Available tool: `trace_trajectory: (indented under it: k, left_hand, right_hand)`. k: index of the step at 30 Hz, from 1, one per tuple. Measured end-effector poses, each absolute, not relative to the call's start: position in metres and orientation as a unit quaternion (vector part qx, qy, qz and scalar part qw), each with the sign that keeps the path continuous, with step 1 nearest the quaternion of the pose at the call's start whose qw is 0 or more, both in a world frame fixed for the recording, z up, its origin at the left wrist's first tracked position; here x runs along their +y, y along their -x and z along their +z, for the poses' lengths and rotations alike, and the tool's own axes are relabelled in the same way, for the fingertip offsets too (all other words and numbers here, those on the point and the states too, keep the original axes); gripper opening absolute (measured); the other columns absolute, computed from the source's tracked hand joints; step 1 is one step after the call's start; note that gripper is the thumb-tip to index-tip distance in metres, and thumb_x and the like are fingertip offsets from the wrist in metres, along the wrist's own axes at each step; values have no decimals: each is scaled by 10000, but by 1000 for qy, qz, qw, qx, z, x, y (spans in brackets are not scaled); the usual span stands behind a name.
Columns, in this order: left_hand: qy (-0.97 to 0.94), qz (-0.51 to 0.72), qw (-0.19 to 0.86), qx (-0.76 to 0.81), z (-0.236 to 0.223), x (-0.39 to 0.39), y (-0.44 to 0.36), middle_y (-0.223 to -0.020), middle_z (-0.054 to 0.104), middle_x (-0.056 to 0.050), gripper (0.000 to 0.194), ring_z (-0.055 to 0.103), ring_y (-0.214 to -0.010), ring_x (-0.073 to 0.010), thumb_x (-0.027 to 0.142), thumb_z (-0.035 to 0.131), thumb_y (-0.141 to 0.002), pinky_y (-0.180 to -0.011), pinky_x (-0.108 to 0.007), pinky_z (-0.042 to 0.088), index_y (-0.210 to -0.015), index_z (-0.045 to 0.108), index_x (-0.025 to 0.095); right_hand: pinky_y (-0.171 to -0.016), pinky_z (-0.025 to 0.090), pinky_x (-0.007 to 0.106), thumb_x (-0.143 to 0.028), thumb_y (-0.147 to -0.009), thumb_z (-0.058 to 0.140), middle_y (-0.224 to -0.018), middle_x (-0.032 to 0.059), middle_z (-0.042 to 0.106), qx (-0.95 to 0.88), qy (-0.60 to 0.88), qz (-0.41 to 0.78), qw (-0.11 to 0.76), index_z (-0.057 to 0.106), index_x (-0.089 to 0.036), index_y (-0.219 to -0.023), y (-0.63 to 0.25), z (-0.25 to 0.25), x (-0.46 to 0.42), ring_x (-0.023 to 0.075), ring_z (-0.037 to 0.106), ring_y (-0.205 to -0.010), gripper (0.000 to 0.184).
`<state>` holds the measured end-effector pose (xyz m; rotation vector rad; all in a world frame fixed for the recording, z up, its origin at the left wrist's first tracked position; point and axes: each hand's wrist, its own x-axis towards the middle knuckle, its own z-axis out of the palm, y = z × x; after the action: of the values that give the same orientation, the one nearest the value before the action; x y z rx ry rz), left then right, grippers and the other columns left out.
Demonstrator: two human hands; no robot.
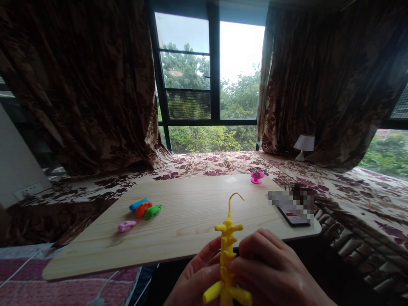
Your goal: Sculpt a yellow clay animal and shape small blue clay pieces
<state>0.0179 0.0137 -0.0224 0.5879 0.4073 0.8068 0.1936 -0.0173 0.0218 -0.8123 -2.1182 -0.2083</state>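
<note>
A yellow clay figure (227, 246) is held up in front of me, just past the table's near edge. It has a long body with a row of small spikes, stubby limbs sticking out at the sides and a thin curled tail at the top. My left hand (198, 274) grips its body from the left, partly behind it. From the right, my right hand (270, 265) is closed with its fingertips pressed against the body near the spikes. The figure's lowest end runs out of the picture.
On the wooden table (185, 229) lie blue (140, 205), orange (144, 209), green (153, 212) and pink (126, 225) clay pieces at left. A bright pink clay object (256, 177) stands at the far edge. A phone (295, 216) lies at right. Behind are a small lamp (304, 143) and curtains (83, 85).
</note>
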Motion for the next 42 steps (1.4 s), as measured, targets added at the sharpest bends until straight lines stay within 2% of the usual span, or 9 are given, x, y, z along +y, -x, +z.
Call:
trace_trajectory:
  k: [6,11,15,20,23,33,35,39,42]
  left_hand:
    - [-274,393,861,172,-28,17,-19,-1041,695,-80,376,665,-921,-187,109,640,-746,-817,-277,475,-1108,585,196]
    - [-262,401,863,160,-24,17,-19,-1012,704,-72,348,668,-908,-181,97,636,-748,-817,-268,479,-1079,611,200]
    - [-273,402,859,161,-12,13,-20,-950,710,-53,350,679,-800,-164,84,650,-727,-718,-250,495,-1053,637,210]
    - [-259,421,854,166,-6,3,-21,-1013,688,-71,350,659,-824,-167,92,635,-724,-736,-254,481,-1055,638,208]
    - [-259,426,850,171,-8,1,-21,-961,691,-74,322,652,-830,-163,96,603,-746,-743,-253,472,-1045,638,211]
    - [-272,433,848,138,-15,6,-25,-922,678,-68,385,633,-768,-133,65,577,-742,-698,-224,458,-1101,606,201]
    - [-271,435,847,143,-15,6,-24,-922,675,-67,395,631,-766,-132,66,577,-743,-698,-224,459,-1114,598,199]
    - [-271,425,850,155,-11,6,-23,-962,675,-64,403,639,-797,-140,65,590,-747,-718,-235,468,-1122,598,213]
    - [-285,412,855,133,-7,7,-22,-900,688,-47,406,649,-804,-146,42,627,-714,-737,-245,478,-1081,627,216]
  right_hand:
    - [-562,384,265,-182,-869,509,-651,22,545,-863,314,-70,391,640,-191,-818,-192,25,-17,143,458,-628,141]
    - [-573,412,267,-140,-831,547,-703,32,563,-849,309,-69,424,632,-183,-935,-194,24,-17,143,470,-639,141]
    - [-601,441,260,-82,-780,598,-787,43,585,-839,313,-46,443,594,-188,-1061,-202,26,-21,143,501,-685,300]
    - [-591,438,246,-91,-784,588,-750,29,591,-835,319,-47,446,628,-194,-964,-202,28,-23,131,516,-659,212]
    - [-589,429,243,-98,-781,592,-724,24,588,-835,321,-43,444,633,-185,-879,-200,28,-22,126,505,-647,137]
    - [-606,441,229,-28,-772,576,-738,38,598,-834,302,-4,461,602,-150,-790,-196,28,-22,121,492,-662,126]
    - [-610,446,232,-20,-768,582,-746,38,605,-834,298,-2,463,605,-153,-799,-196,27,-22,121,495,-663,138]
    - [-633,466,246,-56,-742,655,-807,50,626,-825,297,-21,481,606,-163,-966,-200,24,-23,141,530,-711,253]
    - [-619,466,258,-89,-728,686,-793,51,628,-818,307,-31,485,606,-164,-970,-200,24,-22,146,539,-695,266]
